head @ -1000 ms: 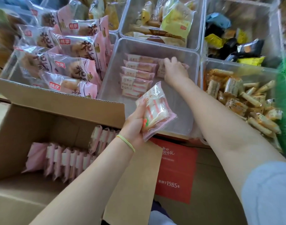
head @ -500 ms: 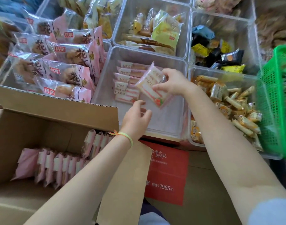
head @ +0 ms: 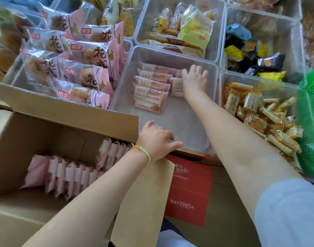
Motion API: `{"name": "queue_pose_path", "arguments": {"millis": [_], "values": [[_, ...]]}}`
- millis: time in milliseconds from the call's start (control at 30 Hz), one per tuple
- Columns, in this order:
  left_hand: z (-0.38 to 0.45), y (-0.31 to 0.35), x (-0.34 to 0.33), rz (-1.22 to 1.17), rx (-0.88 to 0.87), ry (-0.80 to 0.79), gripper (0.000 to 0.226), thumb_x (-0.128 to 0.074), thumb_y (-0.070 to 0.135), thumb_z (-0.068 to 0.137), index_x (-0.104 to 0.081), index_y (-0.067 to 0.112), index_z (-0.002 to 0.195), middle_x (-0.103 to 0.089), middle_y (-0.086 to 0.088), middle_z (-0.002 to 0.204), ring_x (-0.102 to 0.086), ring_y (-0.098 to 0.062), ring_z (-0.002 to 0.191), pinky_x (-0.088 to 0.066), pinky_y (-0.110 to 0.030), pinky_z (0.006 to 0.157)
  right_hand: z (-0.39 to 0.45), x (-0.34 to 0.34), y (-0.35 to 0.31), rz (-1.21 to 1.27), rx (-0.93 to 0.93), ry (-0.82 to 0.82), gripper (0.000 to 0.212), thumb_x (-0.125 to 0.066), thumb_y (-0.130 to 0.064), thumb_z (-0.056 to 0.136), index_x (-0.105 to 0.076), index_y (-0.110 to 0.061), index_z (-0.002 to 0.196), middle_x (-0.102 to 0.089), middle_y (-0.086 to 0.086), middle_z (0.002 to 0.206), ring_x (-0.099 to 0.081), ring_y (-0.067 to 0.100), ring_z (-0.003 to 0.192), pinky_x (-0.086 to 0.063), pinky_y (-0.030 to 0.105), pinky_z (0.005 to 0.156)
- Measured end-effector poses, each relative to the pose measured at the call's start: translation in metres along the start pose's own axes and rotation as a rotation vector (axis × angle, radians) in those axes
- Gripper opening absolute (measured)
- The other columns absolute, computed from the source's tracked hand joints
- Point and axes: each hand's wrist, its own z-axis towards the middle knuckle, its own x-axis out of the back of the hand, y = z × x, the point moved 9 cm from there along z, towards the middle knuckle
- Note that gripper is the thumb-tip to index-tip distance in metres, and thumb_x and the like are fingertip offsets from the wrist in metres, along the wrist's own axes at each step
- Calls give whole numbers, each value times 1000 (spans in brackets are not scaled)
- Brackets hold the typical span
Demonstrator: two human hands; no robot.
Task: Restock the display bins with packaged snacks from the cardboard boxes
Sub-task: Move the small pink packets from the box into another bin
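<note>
Pink sandwich packs (head: 151,88) in clear bin (head: 202,139), right hand (head: 194,80) pressing one

cardboard box (head: 45,132) left-front | clear bin (head: 212,97) behind | snack packs (head: 151,90) inside bin

pink snack packets (head: 152,84) rowed in clear bin (head: 170,56)

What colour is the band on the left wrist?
Yellow-green, with an orange bit, on the wristband; head view, the only one.
</note>
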Motion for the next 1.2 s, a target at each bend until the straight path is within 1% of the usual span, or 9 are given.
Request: {"name": "queue_pose_path", "arguments": {"millis": [133,367,533,667,767,867,933,1033,1200], "values": [[2,-1,-2,-9,12,-23,51,-42,68,91,-72,28,103,-69,7,99,-57,-10,107,-10,-36,119,-6,6,-10,31,35,85,33,-46,4,94,-48,-4,126,-56,22,123,-57,42,113,-46,49,88],[2,-1,-2,11,0,-24,51,-41,68,92,-71,28,102,-69,8,98,-57,-10,106,-12,-38,118,-27,-8,-5,236,19,-135,38,-52,-13,98,-47,-6,135,-54,18,134,-55,39,122,-48,44,91],[-5,0,7,-173,-40,21,33,-50,48,97,-72,23,102,-71,7,100,-59,-10,102,-17,-33,117,-86,36,-2,559,25,-85,15,-53,-27,97,-60,-14,97,-66,9,102,-62,30,96,-42,31,70],[-53,7,34,-514,-145,204,23,-51,13,97,-72,15,107,-72,3,108,-61,-13,104,-42,-22,92,-164,68,7,809,-58,-67,24,-50,-30,95,-58,-14,79,-65,3,76,-63,24,69,-51,36,62],[-108,1,49,-553,-229,414,24,-50,15,90,-73,15,97,-73,8,96,-64,-8,93,-48,-23,83,-214,86,-9,931,-75,-69,28,-51,-30,95,-58,-13,75,-67,4,66,-61,12,53,-55,36,64],[-145,-46,33,-566,-57,422,26,-48,29,84,-73,21,89,-70,10,79,-64,-10,77,-52,-30,73,-251,97,-53,1060,-54,-127,28,-54,-27,95,-57,-14,71,-66,3,59,-58,13,45,-55,36,60],[-164,-88,18,-538,91,387,30,-47,36,82,-73,23,89,-67,7,71,-63,-16,72,-52,-36,69,-269,96,-97,1089,12,-213,28,-54,-27,96,-57,-15,71,-67,2,58,-61,16,45,-55,36,60],[-189,-143,-3,-436,225,263,29,-50,34,89,-74,21,100,-73,-4,89,-66,-28,88,-52,-39,72,-287,65,-173,1094,50,-411,24,-53,-26,94,-60,-14,75,-70,2,64,-68,19,53,-59,37,62],[-241,-242,-18,-149,383,254,35,-41,40,93,-70,21,99,-71,-12,97,-66,-36,91,-52,-39,71,-288,-38,-273,936,-34,-678,21,-49,-34,96,-58,-24,112,-65,1,107,-63,21,93,-53,35,79]]}}
